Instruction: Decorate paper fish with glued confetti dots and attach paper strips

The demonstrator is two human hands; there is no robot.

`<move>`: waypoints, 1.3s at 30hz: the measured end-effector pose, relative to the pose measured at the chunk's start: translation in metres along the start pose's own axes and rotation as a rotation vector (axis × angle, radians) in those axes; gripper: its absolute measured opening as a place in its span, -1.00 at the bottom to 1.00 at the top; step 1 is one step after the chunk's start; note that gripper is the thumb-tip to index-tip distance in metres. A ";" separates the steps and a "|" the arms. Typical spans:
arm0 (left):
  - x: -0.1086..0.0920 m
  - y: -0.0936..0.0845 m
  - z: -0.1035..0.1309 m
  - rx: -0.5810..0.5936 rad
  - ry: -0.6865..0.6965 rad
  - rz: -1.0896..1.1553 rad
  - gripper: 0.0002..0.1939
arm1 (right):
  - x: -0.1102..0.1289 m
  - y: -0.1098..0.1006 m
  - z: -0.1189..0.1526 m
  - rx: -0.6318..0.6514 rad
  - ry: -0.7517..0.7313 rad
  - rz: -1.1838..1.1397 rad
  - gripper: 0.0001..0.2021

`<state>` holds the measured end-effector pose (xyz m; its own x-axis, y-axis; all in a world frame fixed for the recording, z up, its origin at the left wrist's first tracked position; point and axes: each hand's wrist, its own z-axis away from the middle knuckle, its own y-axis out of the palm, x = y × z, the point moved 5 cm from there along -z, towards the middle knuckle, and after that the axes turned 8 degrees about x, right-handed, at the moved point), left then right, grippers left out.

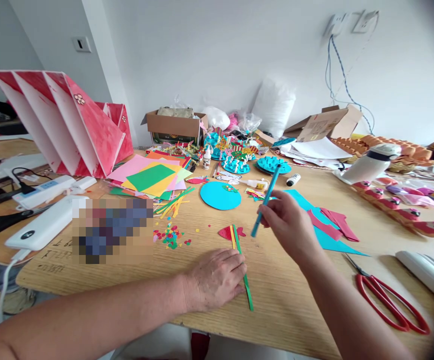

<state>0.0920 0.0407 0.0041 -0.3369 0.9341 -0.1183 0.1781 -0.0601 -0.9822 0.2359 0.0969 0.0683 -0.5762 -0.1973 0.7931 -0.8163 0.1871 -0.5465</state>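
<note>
My left hand rests on the table with its fingers curled together, pressing down a green paper strip and a yellow paper strip. Both strips lie across a small red paper fish just beyond the fingertips. Raised to the right, my right hand pinches a slim blue pen-like stick, tilted with its lower end above the table; its exact kind is unclear. A blue paper disc with a small green decorated piece on it lies beyond the fish.
Coloured paper dots and sheets lie left. Red-handled scissors, blue paper offcuts and a white bottle are right. Behind stand blue decorated crafts, a glue bottle and a cardboard box.
</note>
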 end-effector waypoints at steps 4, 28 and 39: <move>0.000 0.000 0.000 -0.022 0.001 -0.014 -0.71 | 0.002 -0.020 0.013 -0.051 0.043 -0.344 -0.65; -0.001 -0.003 -0.001 -0.017 -0.025 -0.013 -0.75 | -0.026 0.027 0.007 0.231 0.020 -0.075 -0.83; -0.001 -0.002 -0.001 -0.022 -0.016 0.013 -0.80 | -0.019 0.031 0.007 0.232 -0.038 0.069 -0.89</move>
<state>0.0934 0.0403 0.0060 -0.3488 0.9276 -0.1337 0.2030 -0.0645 -0.9771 0.2212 0.0998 0.0346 -0.6288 -0.2285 0.7433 -0.7596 -0.0242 -0.6500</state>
